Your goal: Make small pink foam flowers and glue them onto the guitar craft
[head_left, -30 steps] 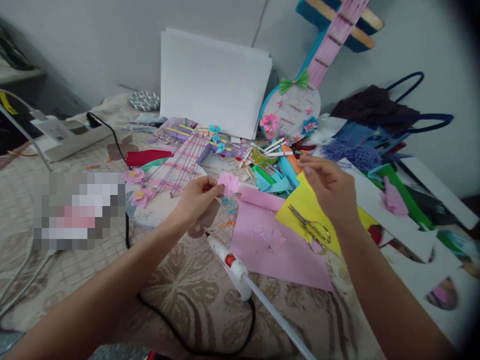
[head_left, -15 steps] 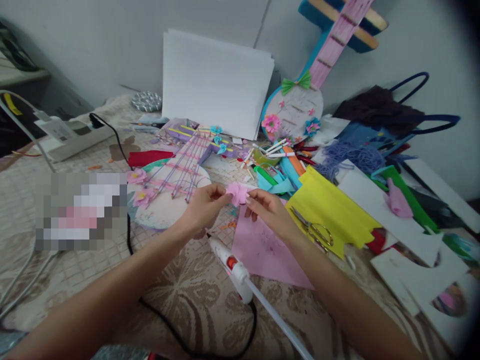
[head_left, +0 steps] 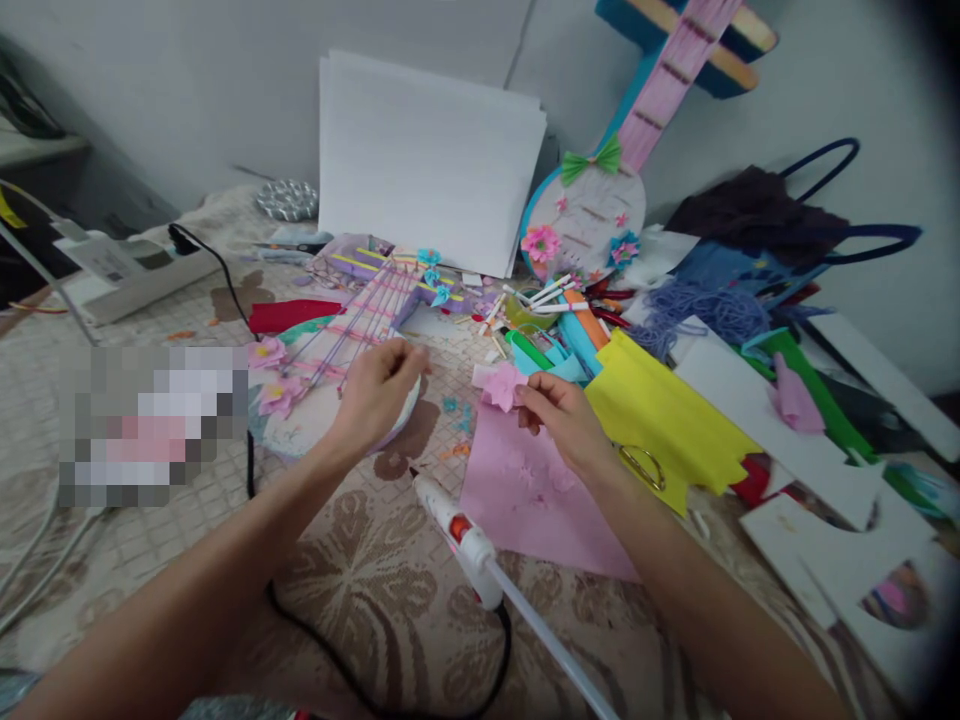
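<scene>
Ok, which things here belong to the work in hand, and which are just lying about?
Likely in the work:
pink flower, in the right hand
pink sheet, beneath that hand's forearm
glue gun, near both hands

Apparently just lying about:
blue-purple yarn
blue bag
red piece, beyond the left hand

Smooth matt white sheets, papery pink flower, shiny white plastic glue gun, patterned tablecloth.
</scene>
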A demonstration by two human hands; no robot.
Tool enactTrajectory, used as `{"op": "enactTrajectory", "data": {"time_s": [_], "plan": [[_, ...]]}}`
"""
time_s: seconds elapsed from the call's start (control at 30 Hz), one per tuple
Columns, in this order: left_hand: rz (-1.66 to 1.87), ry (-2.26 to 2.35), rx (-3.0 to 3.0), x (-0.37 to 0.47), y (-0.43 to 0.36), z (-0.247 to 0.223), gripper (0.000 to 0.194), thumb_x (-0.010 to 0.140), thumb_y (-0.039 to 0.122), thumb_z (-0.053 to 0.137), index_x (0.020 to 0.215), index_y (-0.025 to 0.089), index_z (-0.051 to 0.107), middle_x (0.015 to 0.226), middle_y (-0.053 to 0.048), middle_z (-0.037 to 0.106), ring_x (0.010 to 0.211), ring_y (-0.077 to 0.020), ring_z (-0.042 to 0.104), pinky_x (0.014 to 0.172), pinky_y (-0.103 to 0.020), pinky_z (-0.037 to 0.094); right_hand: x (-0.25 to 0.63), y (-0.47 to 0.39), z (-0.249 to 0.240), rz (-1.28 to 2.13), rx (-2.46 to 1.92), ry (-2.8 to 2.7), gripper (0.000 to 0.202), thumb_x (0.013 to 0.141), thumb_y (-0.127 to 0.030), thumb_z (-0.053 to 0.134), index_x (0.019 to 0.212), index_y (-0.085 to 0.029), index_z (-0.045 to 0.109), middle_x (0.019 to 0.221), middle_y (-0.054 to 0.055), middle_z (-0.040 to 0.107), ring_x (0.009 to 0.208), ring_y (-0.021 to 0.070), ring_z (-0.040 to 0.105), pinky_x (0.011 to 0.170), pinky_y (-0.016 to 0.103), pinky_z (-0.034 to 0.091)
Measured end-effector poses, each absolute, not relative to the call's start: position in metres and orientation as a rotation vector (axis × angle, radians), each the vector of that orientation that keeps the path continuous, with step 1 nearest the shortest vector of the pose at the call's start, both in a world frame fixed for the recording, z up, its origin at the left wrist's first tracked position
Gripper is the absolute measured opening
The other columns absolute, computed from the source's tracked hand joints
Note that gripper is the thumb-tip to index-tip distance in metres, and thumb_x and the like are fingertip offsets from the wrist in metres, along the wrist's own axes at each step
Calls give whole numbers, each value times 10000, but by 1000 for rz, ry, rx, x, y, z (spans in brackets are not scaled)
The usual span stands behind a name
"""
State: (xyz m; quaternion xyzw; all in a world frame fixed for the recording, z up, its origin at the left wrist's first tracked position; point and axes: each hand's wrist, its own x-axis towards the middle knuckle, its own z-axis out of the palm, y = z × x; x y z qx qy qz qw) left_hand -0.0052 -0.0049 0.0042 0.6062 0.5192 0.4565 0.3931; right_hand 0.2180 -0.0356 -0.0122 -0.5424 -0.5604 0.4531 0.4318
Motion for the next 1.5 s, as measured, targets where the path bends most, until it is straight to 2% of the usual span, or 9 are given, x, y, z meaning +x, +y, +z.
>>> {"op": "enactTrajectory", "data": {"time_s": [0.1, 0.27, 0.47, 0.6, 0.77, 0.93, 1.13, 1.27, 1.5], "plan": [[1194, 1335, 1526, -5, -6, 6, 340, 801, 421, 487, 581, 174, 565, 476, 3, 482, 465, -111, 449, 469, -237, 335, 217, -38, -12, 1117, -1378, -1469, 228, 799, -371, 540, 671, -187, 501, 518, -37, 512, 456, 87, 436, 454, 214, 336], [916, 1037, 1546, 7, -12, -3, 258, 696, 375, 636, 846, 165, 634, 761, -50, 651, 659, -137, 578, 567, -237, 435, 203, -41, -8, 1100, -1374, -1611, 238, 812, -350, 523, 644, -187, 479, 531, -42, 477, 481, 91, 457, 481, 222, 353], [732, 975, 1440, 11, -15, -10, 198, 695, 335, 635, 759, 155, 585, 656, -31, 625, 544, -108, 552, 481, -215, 414, 191, -41, -6, 1148, -1331, -1625, 273, 811, -367, 540, 625, -187, 454, 539, -48, 455, 474, 82, 453, 477, 215, 352], [750, 1011, 1392, 10, -15, -9, 172, 691, 303, 633, 688, 156, 543, 588, -13, 600, 497, -94, 529, 460, -203, 401, 196, -47, -7, 1177, -1313, -1530, 295, 853, -466, 460, 761, -191, 513, 588, -24, 510, 496, 98, 480, 463, 219, 366], [821, 1052, 1316, 11, -15, -5, 152, 684, 272, 633, 669, 151, 542, 574, -14, 600, 502, -92, 532, 474, -203, 410, 217, -83, -15, 1252, -1286, -1359, 424, 877, -553, 334, 897, -195, 561, 863, 65, 588, 572, 125, 526, 461, 247, 394], [838, 1064, 1254, 11, -13, -5, 140, 692, 260, 634, 657, 146, 561, 597, -30, 617, 540, -105, 569, 507, -216, 446, 235, -146, -18, 1324, -1301, -1615, 651, 797, -707, 250, 1093, -223, 571, 977, 120, 597, 827, 247, 570, 670, 372, 473], [837, 1035, 1175, 10, -11, -7, 122, 697, 235, 642, 671, 145, 564, 626, -35, 624, 585, -116, 603, 530, -217, 464, 222, -181, -11, 1238, -1362, -1901, 518, 774, -478, 565, 1263, -352, 448, 1250, 55, 505, 1145, 277, 470, 950, 421, 391], [837, 1030, 1144, 11, -12, -7, 123, 700, 223, 644, 663, 150, 552, 619, -30, 617, 586, -121, 608, 523, -221, 464, 197, -178, -11, 1200, -1457, -1958, 596, 668, -334, 698, 1220, -301, 478, 1142, 70, 532, 1046, 260, 512, 891, 396, 432], [832, 1036, 1131, 10, -11, -6, 141, 694, 230, 657, 669, 139, 552, 617, -24, 614, 587, -111, 607, 528, -206, 462, 154, -169, -25, 896, -1617, -1965, 285, 706, -260, 642, 981, -229, 572, 903, 58, 586, 858, 225, 539, 750, 349, 443]]}}
